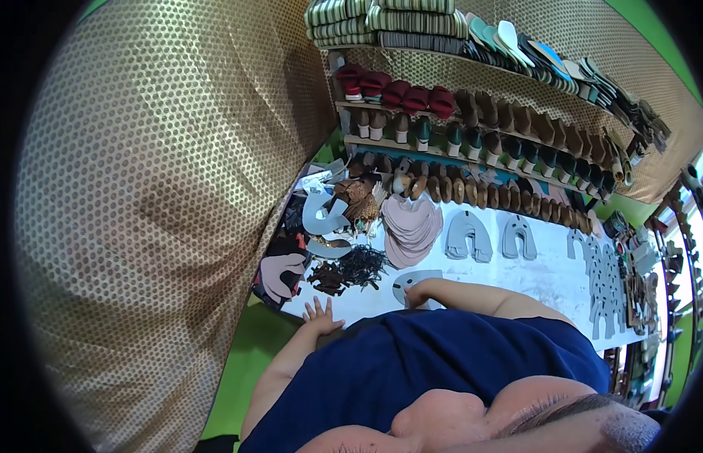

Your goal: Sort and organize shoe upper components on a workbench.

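Observation:
At the near edge of the white worktable [548,287], my left hand [319,321] rests with its fingers spread and nothing in them. My right hand [423,291] is closed at the edge of a curved grey shoe-upper piece [406,281] with dark slots, which lies on the table. Part of that piece is hidden by the hand. Beyond it lies a fanned stack of pink shoe-upper pieces [412,226]. Two stacks of grey horseshoe-shaped pieces, one larger [468,235] and one smaller [519,238], lie to the right.
A tangle of black straps [359,266] and a curved pink piece [281,275] lie at left. More grey pieces [604,279] cover the right side. Shelves behind hold shoe lasts [510,151], red slippers [394,93] and insoles [510,41]. A patterned gold curtain [162,226] hangs at left.

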`<control>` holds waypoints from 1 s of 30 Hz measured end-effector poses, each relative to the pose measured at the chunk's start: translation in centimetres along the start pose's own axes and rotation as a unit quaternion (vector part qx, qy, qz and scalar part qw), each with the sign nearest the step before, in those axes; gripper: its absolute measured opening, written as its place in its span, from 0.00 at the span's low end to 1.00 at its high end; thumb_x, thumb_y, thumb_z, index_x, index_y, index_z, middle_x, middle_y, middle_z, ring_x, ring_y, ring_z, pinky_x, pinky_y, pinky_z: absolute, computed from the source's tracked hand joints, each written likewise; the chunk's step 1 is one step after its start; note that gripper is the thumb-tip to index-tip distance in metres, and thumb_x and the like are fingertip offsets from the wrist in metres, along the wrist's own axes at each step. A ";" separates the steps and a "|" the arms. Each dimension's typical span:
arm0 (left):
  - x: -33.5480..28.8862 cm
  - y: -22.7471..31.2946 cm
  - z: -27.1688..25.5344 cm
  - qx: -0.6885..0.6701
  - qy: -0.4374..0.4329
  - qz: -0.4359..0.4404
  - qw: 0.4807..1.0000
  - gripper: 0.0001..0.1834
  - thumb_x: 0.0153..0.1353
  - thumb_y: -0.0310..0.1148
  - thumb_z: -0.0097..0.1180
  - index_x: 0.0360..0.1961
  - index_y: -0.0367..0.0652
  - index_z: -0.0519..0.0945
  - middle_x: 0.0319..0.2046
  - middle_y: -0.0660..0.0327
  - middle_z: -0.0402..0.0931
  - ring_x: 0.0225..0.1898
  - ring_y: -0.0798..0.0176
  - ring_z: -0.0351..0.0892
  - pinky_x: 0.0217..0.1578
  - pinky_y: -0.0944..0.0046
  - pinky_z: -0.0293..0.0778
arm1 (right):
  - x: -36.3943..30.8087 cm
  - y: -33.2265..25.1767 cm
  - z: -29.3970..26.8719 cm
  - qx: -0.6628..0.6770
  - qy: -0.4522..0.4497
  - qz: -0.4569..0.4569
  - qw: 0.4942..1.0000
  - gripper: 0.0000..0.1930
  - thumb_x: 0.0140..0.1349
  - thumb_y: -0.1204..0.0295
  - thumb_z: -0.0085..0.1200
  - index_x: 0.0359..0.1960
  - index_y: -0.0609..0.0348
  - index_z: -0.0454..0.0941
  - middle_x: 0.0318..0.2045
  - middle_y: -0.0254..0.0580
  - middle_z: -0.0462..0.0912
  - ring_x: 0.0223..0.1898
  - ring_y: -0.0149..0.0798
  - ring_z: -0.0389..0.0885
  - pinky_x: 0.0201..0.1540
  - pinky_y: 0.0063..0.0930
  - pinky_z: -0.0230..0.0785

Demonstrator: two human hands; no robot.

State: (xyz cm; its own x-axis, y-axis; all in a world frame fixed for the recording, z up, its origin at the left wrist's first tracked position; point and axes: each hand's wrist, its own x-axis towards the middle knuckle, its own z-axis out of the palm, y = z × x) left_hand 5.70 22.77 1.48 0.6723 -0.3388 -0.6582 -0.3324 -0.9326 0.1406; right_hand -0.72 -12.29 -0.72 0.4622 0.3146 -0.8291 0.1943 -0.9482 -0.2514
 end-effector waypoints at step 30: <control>1.0 -0.6 -2.7 0.007 -0.069 0.075 0.995 0.55 0.60 0.65 0.49 0.74 0.63 0.26 0.73 0.48 0.09 0.70 0.24 0.11 0.63 0.22 0.28 | -7.8 -6.5 2.1 0.122 0.164 0.172 0.963 0.37 0.59 0.48 0.53 0.67 0.56 0.64 0.69 0.47 0.62 0.68 0.54 0.63 0.62 0.56 0.64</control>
State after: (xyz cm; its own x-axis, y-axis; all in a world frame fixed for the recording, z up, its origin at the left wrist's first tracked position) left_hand 8.37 22.63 2.71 0.5180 -0.4529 -0.7256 -0.4315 -0.8708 0.2355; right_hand -7.39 -8.70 6.34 0.7196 -0.0621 -0.6916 -0.2113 -0.9684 -0.1328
